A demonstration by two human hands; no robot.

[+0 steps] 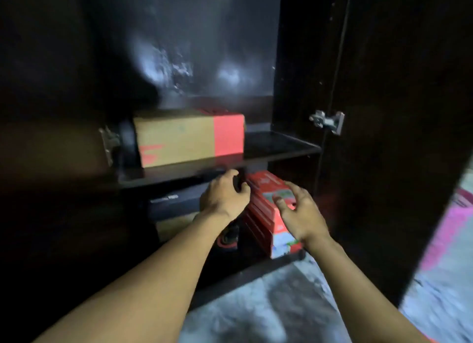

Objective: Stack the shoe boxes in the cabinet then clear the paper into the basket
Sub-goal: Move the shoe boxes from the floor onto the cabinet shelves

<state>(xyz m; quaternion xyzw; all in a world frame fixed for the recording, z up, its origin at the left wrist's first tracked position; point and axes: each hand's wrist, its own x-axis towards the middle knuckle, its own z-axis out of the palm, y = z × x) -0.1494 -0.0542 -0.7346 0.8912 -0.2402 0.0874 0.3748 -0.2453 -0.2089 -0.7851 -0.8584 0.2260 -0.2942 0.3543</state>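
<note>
A tan shoe box with a red end (179,137) lies on the dark cabinet's middle shelf (281,148). Below that shelf a red shoe box (263,204) stands tilted on its side in the lower compartment. My left hand (222,196) is beside its left upper edge, fingers curled, touching or nearly touching it. My right hand (299,212) hovers over the box's near end with fingers spread, just off the surface. A black box (174,201) sits on a tan one (174,224) to the left, partly hidden by my left arm.
The open cabinet door (399,137) with a metal hinge (327,121) stands on the right. A second hinge (110,142) is on the left wall. Grey mottled floor (268,304) lies in front, and something pink (448,230) lies beyond the door.
</note>
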